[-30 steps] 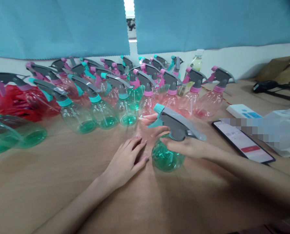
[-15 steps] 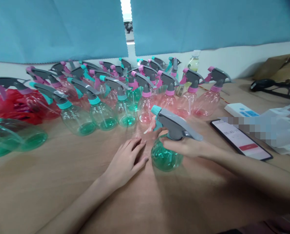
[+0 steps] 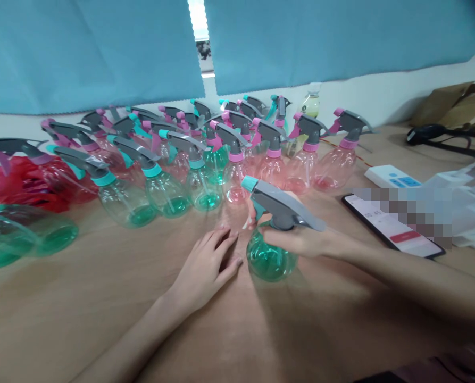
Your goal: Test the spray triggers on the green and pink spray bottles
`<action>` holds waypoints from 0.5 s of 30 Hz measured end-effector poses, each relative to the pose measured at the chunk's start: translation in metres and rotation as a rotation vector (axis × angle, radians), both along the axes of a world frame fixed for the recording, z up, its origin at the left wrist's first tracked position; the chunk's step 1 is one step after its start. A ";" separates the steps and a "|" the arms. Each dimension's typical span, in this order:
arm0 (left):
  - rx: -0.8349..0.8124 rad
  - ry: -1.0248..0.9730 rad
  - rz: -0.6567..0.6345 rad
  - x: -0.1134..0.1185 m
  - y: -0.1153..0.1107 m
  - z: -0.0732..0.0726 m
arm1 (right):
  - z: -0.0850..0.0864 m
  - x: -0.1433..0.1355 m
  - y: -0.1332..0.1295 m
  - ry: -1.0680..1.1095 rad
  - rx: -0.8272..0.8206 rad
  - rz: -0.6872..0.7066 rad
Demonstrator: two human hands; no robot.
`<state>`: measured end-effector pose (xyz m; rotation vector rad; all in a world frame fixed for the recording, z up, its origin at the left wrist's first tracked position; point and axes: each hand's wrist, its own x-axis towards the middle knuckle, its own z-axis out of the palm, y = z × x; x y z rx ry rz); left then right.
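Observation:
My right hand [image 3: 297,240] is wrapped round the neck of a green spray bottle [image 3: 272,261] with a grey head and a turquoise nozzle that points up and left. Some of its fingers are behind the bottle, close to the turquoise trigger. To the left of that bottle, my left hand [image 3: 207,260] lies on the wooden table [image 3: 205,346], palm down, fingers apart, holding nothing. Beyond both hands stand several more spray bottles, among them a green one [image 3: 204,189] and a pink one [image 3: 236,183].
At the right lie a phone [image 3: 392,226] with a lit screen, a white box with blue buttons [image 3: 394,176] and a clear plastic object [image 3: 460,197]. Farther back are dark-framed glasses [image 3: 431,134] and a cardboard box [image 3: 440,106]. A red plastic bag [image 3: 25,186] is at the left.
The view has shifted slightly. The right hand still grips the green spray bottle, and its fingers behind the trigger have moved a little. The left hand rests in the same place.

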<state>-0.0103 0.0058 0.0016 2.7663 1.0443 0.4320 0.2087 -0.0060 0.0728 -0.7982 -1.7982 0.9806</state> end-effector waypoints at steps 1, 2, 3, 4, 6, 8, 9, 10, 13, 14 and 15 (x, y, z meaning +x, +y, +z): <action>0.001 -0.002 -0.001 0.000 0.000 0.000 | 0.000 0.000 0.000 -0.005 -0.002 -0.003; 0.001 -0.004 -0.001 0.000 0.000 0.000 | 0.000 0.000 0.000 -0.007 -0.001 -0.007; 0.000 -0.006 -0.001 0.000 0.000 0.000 | 0.000 0.000 0.000 -0.006 0.001 -0.012; 0.000 -0.007 0.001 0.000 -0.001 0.000 | 0.000 0.000 0.000 -0.003 0.003 -0.013; 0.000 -0.005 0.006 0.000 -0.001 0.001 | 0.000 0.000 0.001 0.005 0.004 0.010; 0.002 -0.003 0.012 -0.001 -0.001 0.001 | -0.002 0.000 0.001 0.000 -0.012 0.037; 0.004 -0.002 0.013 -0.001 -0.001 0.001 | -0.003 0.000 0.001 -0.008 -0.024 0.048; 0.005 -0.001 0.013 -0.001 -0.001 0.001 | -0.003 0.001 0.001 -0.016 -0.036 0.050; 0.003 0.004 0.011 -0.001 -0.001 0.001 | -0.005 0.001 -0.001 -0.017 -0.043 0.024; 0.003 0.005 0.011 0.000 -0.001 0.001 | -0.006 0.001 -0.001 -0.006 -0.036 0.015; 0.002 0.006 0.011 0.000 -0.001 0.001 | -0.006 0.001 -0.001 0.006 -0.027 0.005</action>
